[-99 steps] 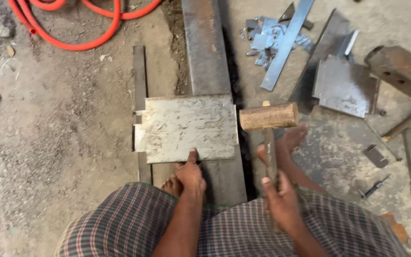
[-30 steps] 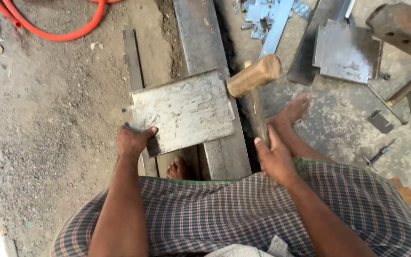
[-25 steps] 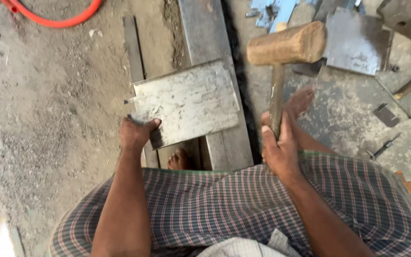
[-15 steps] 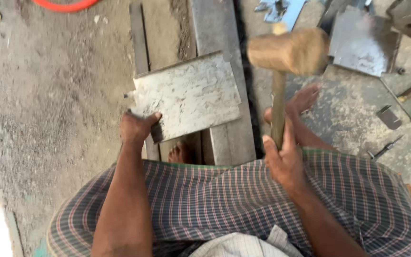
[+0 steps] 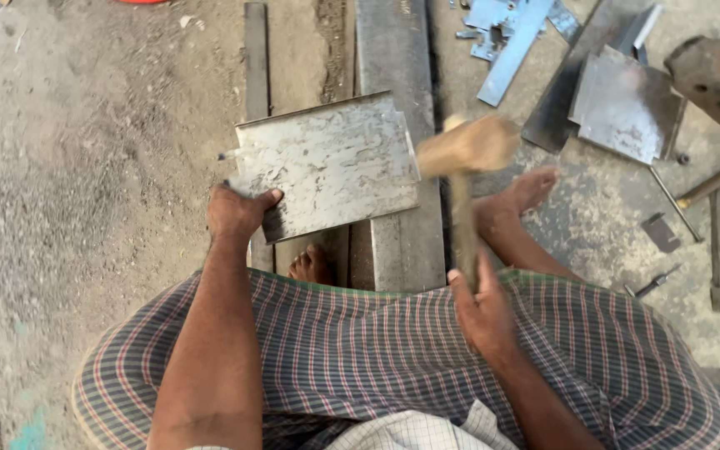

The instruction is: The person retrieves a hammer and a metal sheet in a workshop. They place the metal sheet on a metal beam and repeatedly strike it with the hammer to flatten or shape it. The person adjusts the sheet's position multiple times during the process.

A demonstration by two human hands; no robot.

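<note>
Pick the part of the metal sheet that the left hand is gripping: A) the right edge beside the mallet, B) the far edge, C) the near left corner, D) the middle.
C: the left hand clamps the near left corner of the metal sheet, away from the wooden mallet.

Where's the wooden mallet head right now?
The wooden mallet head is blurred, right of centre, at the flat metal sheet's right edge, above the right hand.

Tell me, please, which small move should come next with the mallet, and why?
Probably bring the wooden mallet down on the metal sheet's right edge. The right hand holds it raised and blurred just beside that edge, while the left hand pins the sheet's near-left corner on the steel beam.
</note>
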